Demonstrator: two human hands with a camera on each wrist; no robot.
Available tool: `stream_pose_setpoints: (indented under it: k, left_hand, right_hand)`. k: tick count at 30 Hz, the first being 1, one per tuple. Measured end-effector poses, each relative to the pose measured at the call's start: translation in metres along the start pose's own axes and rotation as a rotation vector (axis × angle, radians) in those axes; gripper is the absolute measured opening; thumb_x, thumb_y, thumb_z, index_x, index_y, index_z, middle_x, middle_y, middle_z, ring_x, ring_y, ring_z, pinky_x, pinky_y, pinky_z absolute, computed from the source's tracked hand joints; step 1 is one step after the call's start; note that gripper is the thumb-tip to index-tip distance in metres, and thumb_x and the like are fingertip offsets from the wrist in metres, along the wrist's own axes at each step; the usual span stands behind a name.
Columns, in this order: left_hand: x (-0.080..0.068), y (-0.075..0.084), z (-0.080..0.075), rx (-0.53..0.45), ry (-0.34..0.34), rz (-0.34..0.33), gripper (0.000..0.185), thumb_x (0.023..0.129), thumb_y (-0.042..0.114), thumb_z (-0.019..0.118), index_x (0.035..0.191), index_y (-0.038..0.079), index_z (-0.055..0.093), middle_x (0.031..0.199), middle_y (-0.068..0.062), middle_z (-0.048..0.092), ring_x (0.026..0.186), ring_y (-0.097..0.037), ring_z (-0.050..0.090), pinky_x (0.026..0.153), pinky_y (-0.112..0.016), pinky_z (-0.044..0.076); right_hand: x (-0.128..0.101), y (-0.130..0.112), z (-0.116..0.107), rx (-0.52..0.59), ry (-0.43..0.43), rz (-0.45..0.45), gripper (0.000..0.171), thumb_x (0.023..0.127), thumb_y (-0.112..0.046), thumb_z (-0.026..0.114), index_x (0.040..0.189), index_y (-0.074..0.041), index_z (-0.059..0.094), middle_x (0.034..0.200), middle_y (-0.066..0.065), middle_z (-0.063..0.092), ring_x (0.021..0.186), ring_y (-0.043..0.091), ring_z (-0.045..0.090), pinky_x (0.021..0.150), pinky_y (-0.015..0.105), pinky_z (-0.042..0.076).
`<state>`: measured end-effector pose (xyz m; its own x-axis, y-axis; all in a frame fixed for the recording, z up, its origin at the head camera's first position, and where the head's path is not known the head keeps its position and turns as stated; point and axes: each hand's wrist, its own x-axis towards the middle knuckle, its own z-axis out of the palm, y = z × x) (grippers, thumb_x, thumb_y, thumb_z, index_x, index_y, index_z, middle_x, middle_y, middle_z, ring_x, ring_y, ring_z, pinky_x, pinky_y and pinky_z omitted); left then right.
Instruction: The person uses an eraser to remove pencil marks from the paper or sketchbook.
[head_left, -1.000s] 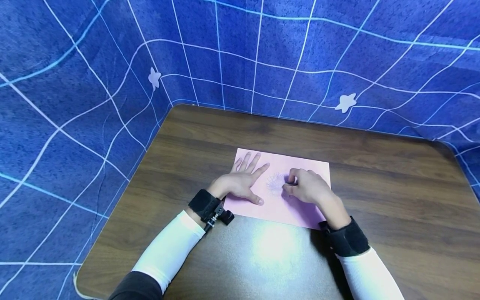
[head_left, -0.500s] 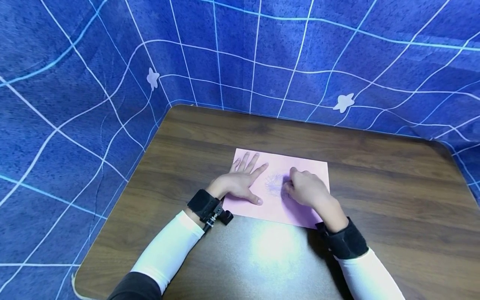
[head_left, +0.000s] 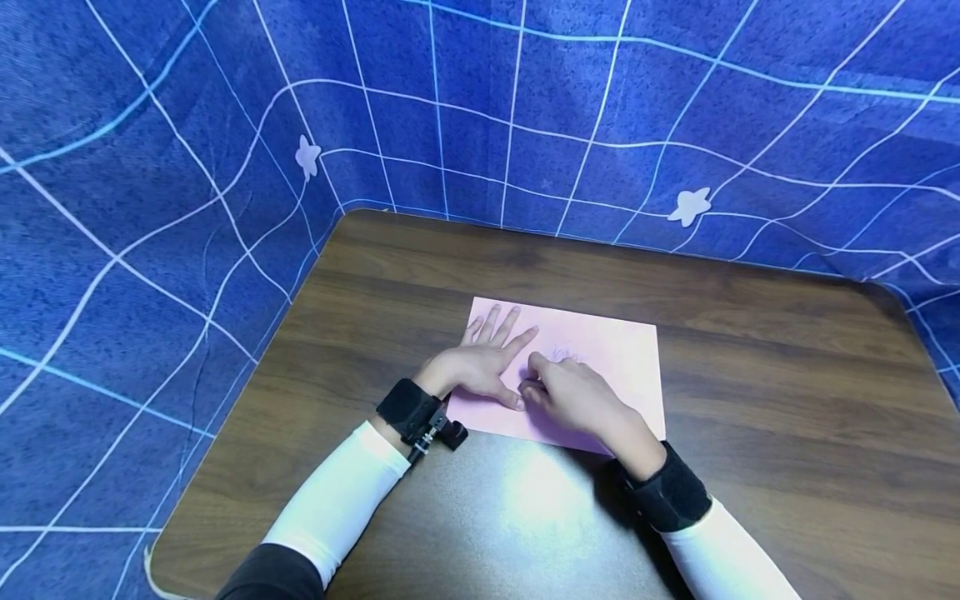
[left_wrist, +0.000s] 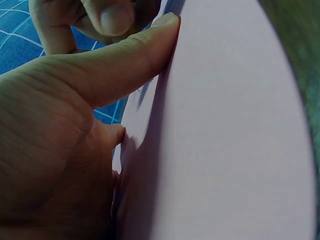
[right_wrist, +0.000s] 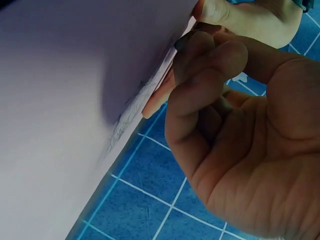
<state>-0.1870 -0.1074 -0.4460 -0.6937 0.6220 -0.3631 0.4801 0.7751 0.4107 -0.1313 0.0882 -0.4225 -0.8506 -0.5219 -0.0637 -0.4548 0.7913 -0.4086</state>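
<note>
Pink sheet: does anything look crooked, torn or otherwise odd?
Nothing stands out. The pink sheet looks flat, roughly in line with the back edge of the table, with no tear visible. The scribble shows within its edges. Whatever the left hand and right hand cover cannot be checked.

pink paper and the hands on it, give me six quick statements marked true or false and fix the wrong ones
1. The left hand lies with fingers spread on the pink paper. True.
2. The pink paper has no marks. False: scribbled marks show on it.
3. The right hand holds a small dark thing in curled fingers. True.
4. The left wristband is white. False: the left wristband is black.
5. The table is brown with a wood pattern. True.
6. The hands are at opposite ends of the paper. False: they are close together.
</note>
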Motion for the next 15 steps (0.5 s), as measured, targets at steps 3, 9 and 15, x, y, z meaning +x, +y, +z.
stream_pose_setpoints:
  k: [3, 9, 15]
  left_hand:
    - [0.000, 0.000, -0.001, -0.001, 0.001, -0.003, 0.121, 0.081, 0.060, 0.078, 0.166, 0.025, -0.001, 0.168, -0.013, -0.027, 0.154, -0.035, -0.030, 0.125, -0.053, -0.018]
    - [-0.001, 0.000, -0.001, 0.009, -0.001, -0.010, 0.119, 0.083, 0.063, 0.075, 0.166, 0.025, -0.001, 0.168, -0.014, -0.027, 0.154, -0.036, -0.030, 0.126, -0.053, -0.016]
    - [0.001, -0.001, 0.001, -0.008, 0.000, -0.003, 0.120, 0.082, 0.064, 0.075, 0.166, 0.025, -0.001, 0.168, -0.013, -0.027, 0.154, -0.035, -0.031, 0.125, -0.054, -0.017]
  right_hand:
    - [0.000, 0.001, -0.001, 0.000, -0.010, 0.034, 0.015, 0.096, -0.026, 0.071, 0.103, -0.014, 0.065, 0.079, -0.004, 0.070, 0.065, 0.013, 0.058, 0.068, 0.040, 0.052]
    - [0.004, 0.010, -0.005, 0.021, -0.021, 0.133, 0.014, 0.092, -0.028, 0.072, 0.098, -0.016, 0.068, 0.083, -0.001, 0.073, 0.077, 0.020, 0.066, 0.070, 0.040, 0.052]
    - [-0.001, 0.039, -0.020, 0.020, -0.019, 0.234, 0.013, 0.089, -0.029, 0.072, 0.090, -0.018, 0.067, 0.084, 0.000, 0.071, 0.078, 0.022, 0.064, 0.069, 0.039, 0.048]
